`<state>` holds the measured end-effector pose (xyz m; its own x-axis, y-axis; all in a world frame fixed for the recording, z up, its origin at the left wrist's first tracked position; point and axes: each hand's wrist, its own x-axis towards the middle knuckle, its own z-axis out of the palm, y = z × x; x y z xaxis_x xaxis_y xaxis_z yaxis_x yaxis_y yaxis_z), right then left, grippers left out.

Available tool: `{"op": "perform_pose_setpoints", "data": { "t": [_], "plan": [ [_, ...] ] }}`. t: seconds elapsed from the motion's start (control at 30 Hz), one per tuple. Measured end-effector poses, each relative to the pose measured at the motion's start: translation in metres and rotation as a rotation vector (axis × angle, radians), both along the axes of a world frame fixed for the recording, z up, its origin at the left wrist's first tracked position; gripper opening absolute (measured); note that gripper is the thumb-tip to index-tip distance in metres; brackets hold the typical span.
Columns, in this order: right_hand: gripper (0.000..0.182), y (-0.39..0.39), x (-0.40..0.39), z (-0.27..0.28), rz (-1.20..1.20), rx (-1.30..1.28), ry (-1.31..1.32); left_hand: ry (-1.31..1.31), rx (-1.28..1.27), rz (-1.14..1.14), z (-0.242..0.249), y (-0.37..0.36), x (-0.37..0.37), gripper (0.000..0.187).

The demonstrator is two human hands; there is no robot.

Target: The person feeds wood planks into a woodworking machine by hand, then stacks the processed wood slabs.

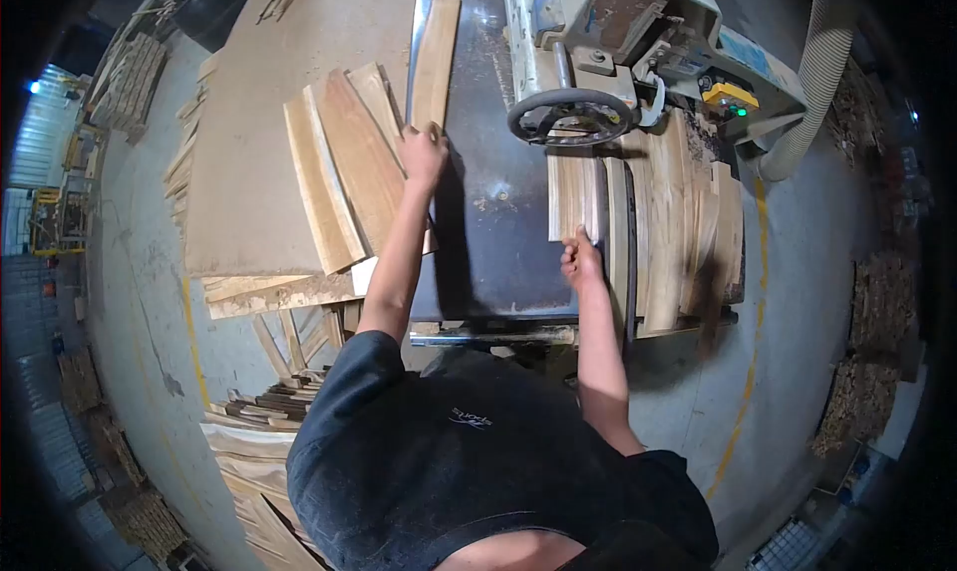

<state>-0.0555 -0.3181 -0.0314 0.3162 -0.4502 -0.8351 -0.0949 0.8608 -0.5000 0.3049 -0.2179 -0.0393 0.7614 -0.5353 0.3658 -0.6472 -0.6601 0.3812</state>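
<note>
My left hand is closed at the near end of a narrow wooden board that lies lengthwise along the left side of the dark metal machine table. Left of that hand, several loose boards fan out over a brown panel. My right hand pinches the near end of a short stack of wooden strips, its thumb on top and its other fingers curled. These strips reach back beneath a black handwheel on the machine.
More boards stand side by side at the right of the table. A yellow control box with a green light sits on the machine, near a ribbed hose. Offcuts are piled on the floor at the lower left.
</note>
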Motion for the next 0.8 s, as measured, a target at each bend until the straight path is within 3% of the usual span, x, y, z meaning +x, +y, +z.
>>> {"op": "perform_pose_setpoints", "data": {
  "t": [0.1,0.13,0.17,0.23,0.3,0.33,0.37,0.4,0.43,0.5,0.53,0.57,0.63,0.67,0.7,0.77,0.8],
  "plan": [
    [0.05,-0.008,0.016,-0.011,0.024,-0.16,-0.131,0.186,0.024,-0.018,0.047,0.02,-0.062,0.046],
    [0.055,-0.016,0.015,-0.013,0.223,-0.236,-0.181,0.265,-0.072,-0.015,0.036,0.028,-0.083,0.051],
    [0.055,-0.013,0.013,-0.018,0.214,-0.235,-0.187,0.342,-0.172,-0.017,0.026,0.036,-0.101,0.057],
    [0.065,0.006,0.014,0.019,0.301,-0.344,-0.332,1.304,-0.585,-0.176,0.044,0.065,-0.152,0.071],
    [0.074,0.027,-0.005,0.041,0.659,-0.286,-0.24,1.65,-0.705,-0.227,0.094,0.098,-0.214,0.08],
    [0.082,0.043,-0.02,0.043,0.76,-0.262,-0.258,1.592,-0.631,-0.275,0.078,0.116,-0.234,0.076],
    [0.079,0.054,-0.039,0.024,0.866,-0.204,-0.332,1.535,-0.562,-0.325,0.063,0.129,-0.252,0.072],
    [0.072,0.072,-0.058,0.032,0.854,-0.096,-0.346,1.289,-0.207,-0.361,0.064,0.14,-0.262,0.059],
    [0.066,0.093,-0.078,0.042,0.844,0.013,-0.36,1.298,-0.199,-0.369,0.06,0.145,-0.273,0.059],
    [0.052,0.127,-0.122,0.024,0.995,-0.272,-0.199,1.024,-0.003,-0.146,0.05,0.157,-0.294,0.048],
    [0.049,0.143,-0.144,0.01,0.986,-0.281,-0.186,0.693,0.022,-0.157,0.051,0.159,-0.307,0.063],
    [0.046,0.158,-0.165,-0.006,0.981,-0.293,-0.175,0.686,0.021,-0.156,0.051,0.159,-0.322,0.063],
    [0.043,0.181,-0.199,-0.036,0.941,-0.217,-0.259,0.079,0.182,-0.236,0.052,0.151,-0.348,0.073],
    [0.041,0.189,-0.212,-0.053,0.919,-0.256,-0.319,0.225,0.21,-0.325,0.014,0.148,-0.352,0.083],
    [0.043,0.191,-0.217,-0.043,0.933,-0.234,-0.171,0.267,0.062,-0.338,-0.002,0.138,-0.362,0.082],
    [0.049,0.191,-0.219,0.011,0.733,-0.136,-0.031,0.214,0.238,-0.342,0.007,0.119,-0.371,0.079],
    [0.059,0.206,-0.224,-0.017,0.46,-0.077,-0.138,0.246,0.258,-0.36,0.012,0.105,-0.37,0.078]
  ]
}}
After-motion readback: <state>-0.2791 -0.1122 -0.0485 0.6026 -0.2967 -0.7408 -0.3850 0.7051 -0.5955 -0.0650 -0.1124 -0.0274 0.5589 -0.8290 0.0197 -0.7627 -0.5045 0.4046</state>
